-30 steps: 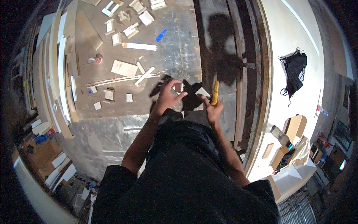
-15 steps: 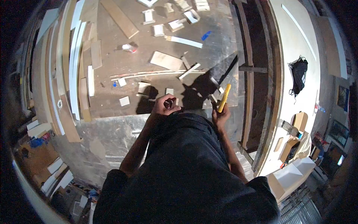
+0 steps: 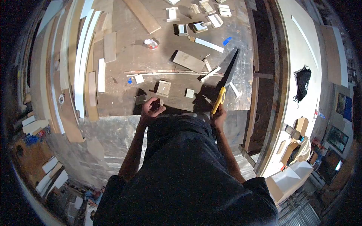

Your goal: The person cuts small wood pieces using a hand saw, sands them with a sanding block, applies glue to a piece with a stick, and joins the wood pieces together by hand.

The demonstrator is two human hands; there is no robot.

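My right hand [image 3: 218,116] is closed around the yellow handle of a handsaw [image 3: 219,99]. The saw's dark blade points away from me, angled a little right, over the wooden worktop [image 3: 173,103]. At the worktop's near edge, my left hand [image 3: 151,111] has its thumb and forefinger curled into a ring, with a small piece of wood [image 3: 161,102] at the fingertips. Just beyond it lies a small framed wooden block [image 3: 163,88]. A pale square wood piece [image 3: 189,93] rests between the two hands.
Long boards and white strips [image 3: 87,60] line the left side. Several small wooden box pieces [image 3: 215,20] lie at the back, nearer a flat board [image 3: 188,61] and a white strip [image 3: 208,45]. On the right, a pale panel [image 3: 292,45] carries a black cloth item [image 3: 302,83].
The view has shifted, so the worktop things sit further right. My left hand has moved left with the small wood piece. The saw has turned, and its blade now shows at length.
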